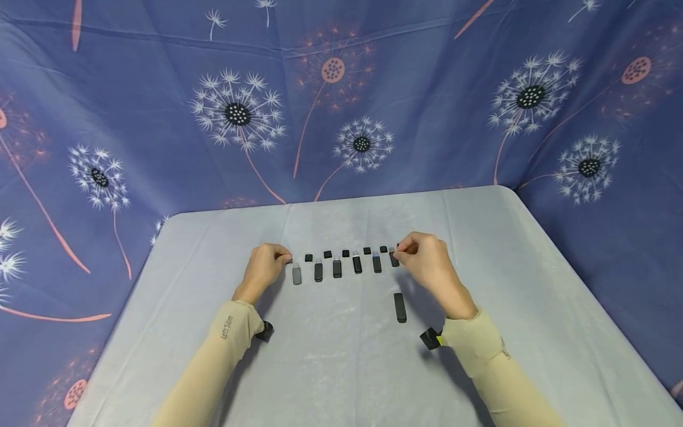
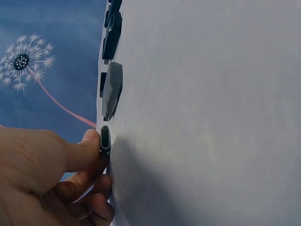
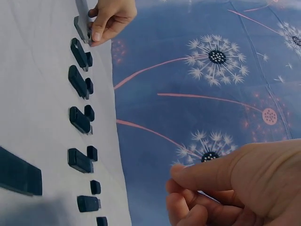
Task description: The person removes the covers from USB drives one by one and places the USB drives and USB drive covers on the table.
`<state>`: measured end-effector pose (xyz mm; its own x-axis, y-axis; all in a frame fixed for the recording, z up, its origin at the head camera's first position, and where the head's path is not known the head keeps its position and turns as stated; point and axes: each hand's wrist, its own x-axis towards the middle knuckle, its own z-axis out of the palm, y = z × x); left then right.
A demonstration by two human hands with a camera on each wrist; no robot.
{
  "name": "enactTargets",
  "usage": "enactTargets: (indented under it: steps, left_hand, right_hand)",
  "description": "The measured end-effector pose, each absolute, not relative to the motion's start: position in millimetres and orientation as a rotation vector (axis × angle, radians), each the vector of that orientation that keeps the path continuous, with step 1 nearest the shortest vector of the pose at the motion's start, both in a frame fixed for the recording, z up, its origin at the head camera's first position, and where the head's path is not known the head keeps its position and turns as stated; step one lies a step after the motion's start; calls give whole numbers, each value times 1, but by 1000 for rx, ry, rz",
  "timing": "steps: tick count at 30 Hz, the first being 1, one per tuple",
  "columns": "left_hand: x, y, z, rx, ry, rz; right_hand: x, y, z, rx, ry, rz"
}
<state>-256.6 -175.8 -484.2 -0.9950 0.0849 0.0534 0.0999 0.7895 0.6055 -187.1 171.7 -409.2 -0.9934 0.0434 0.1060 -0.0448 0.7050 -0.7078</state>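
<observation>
In the left wrist view my left hand [image 2: 42,169] pinches a small grey hollow cap [image 2: 105,139] between thumb and finger. Beside it, at the left end of a row, lies a grey USB stick [image 1: 296,274] with its plug bare. Several black USB sticks [image 1: 337,268] continue the row rightward, plugs facing away from me. Small black caps [image 1: 328,254] lie just behind them. My right hand [image 1: 427,255] is by the right-end USB stick [image 1: 393,258] and partly covers it in the head view. Its thumb and fingertips are together, with nothing visible between them.
A longer black stick [image 1: 400,307] lies apart, nearer me, below the right end of the row. The pale cloth-covered table [image 1: 341,356] ends at a blue dandelion-print curtain [image 1: 299,118] behind and at the sides.
</observation>
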Motion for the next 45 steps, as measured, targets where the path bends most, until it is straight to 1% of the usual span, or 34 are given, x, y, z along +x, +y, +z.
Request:
enactTargets:
  steps: [9, 19, 30, 38, 45]
  left_hand:
    - [-253, -183, -483, -178, -2925, -1008]
    - [-234, -180, -478, -240, -2824, -1020]
    - [-199, -150, -458, -287, -2739, -1172]
    - [-187, -125, -457, -339, -2714, -1239]
    - [-174, -100, -461, -460, -2778, -1178]
  right_hand:
    - [-172, 188, -415, 68, -2794, 1088]
    - [-150, 193, -435, 133, -2833, 1044]
    - [-135, 190, -450, 106, -2895, 1062]
    - [-130, 185, -453, 81, -3045, 1080]
    - [-129, 182, -458, 33, -3104, 1051]
